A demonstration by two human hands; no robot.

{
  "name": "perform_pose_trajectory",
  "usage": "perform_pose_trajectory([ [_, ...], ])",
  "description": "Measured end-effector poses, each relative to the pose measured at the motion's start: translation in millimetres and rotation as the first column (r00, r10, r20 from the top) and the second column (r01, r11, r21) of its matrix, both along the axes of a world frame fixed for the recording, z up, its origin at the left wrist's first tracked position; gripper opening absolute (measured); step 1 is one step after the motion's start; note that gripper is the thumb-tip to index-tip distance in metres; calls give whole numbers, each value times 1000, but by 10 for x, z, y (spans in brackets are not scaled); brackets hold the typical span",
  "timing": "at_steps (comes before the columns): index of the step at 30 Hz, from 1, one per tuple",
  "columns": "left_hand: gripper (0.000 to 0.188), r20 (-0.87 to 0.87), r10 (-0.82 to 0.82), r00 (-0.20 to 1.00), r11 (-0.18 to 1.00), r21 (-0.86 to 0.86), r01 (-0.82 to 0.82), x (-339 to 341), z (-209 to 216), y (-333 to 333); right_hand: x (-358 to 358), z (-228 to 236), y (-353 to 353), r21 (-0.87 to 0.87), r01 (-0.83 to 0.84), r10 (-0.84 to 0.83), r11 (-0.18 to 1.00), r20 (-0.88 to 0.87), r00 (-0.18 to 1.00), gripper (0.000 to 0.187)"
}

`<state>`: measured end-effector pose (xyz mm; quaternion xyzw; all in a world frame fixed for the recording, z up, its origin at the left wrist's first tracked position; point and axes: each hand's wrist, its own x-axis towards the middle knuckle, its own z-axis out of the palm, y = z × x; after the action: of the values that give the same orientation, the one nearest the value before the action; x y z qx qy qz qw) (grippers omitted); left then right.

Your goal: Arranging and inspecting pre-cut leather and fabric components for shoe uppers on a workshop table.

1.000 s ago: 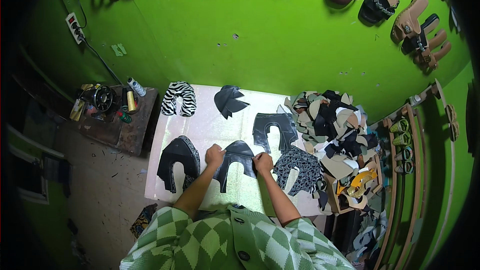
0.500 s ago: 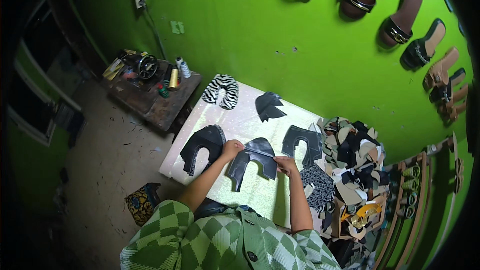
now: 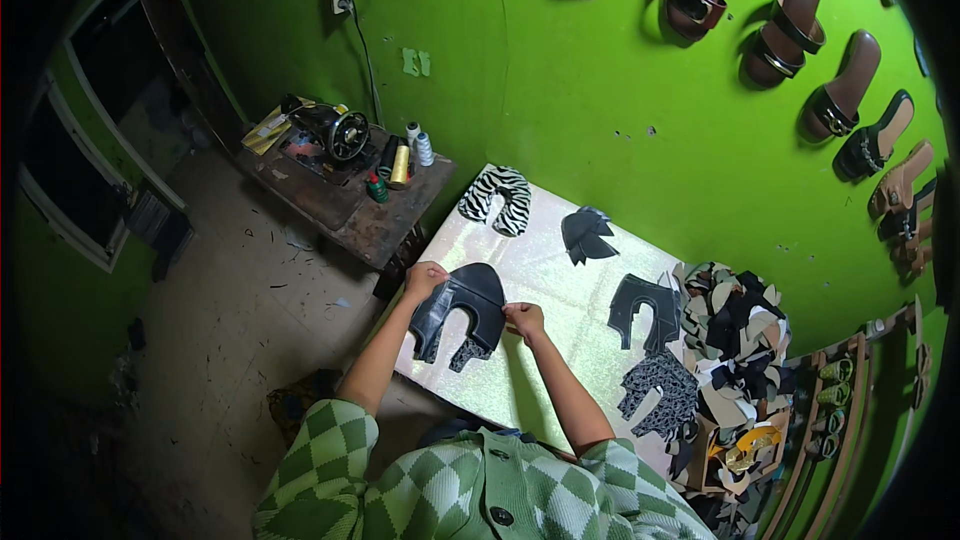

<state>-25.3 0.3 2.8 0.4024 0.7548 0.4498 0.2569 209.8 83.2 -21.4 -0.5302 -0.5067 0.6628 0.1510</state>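
My left hand (image 3: 427, 281) pinches the upper left edge of a black U-shaped shoe upper (image 3: 476, 289). The fingers of my right hand (image 3: 525, 319) are closed on its right edge. This piece lies over a stack of similar uppers on the pale shiny table; patterned grey-black ends (image 3: 468, 354) stick out below it. Beyond my right hand is another black U-shaped upper (image 3: 632, 308). A grey-black patterned upper (image 3: 660, 392) lies nearer me at the table's right side. Farther back are zebra-striped uppers (image 3: 512, 202) and a small pile of pointed black pieces (image 3: 588, 235).
A heap of leather scraps (image 3: 735, 310) crowds the table's right side, with a wooden box (image 3: 712, 462) of pieces below. At the far left stands a wooden table with a sewing machine (image 3: 335, 130) and thread spools (image 3: 400, 165). Sandals (image 3: 780, 40) hang on the green wall.
Both hands have carried the black upper leftward from the table's middle onto the left stack. My view has shifted, so the surroundings appear farther right.
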Motion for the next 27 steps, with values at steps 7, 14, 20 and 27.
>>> perform_pose_trajectory([
  [7,11,-30,28,999,1000,-9,-28,-165,-249,-6,-236,-188,-93,225,60,-93,973,139,986,9],
  [14,20,-5,45,999,999,-28,-45,-202,-340,12,-244,-275,-125,298,54,-118,953,203,972,11],
  [20,26,95,51,994,999,9,-52,-228,-449,-44,-203,-295,-134,368,66,-137,928,172,976,16],
  [27,29,198,53,979,999,-14,-51,-210,-352,-57,-186,-125,-141,365,49,-125,930,189,974,19],
])
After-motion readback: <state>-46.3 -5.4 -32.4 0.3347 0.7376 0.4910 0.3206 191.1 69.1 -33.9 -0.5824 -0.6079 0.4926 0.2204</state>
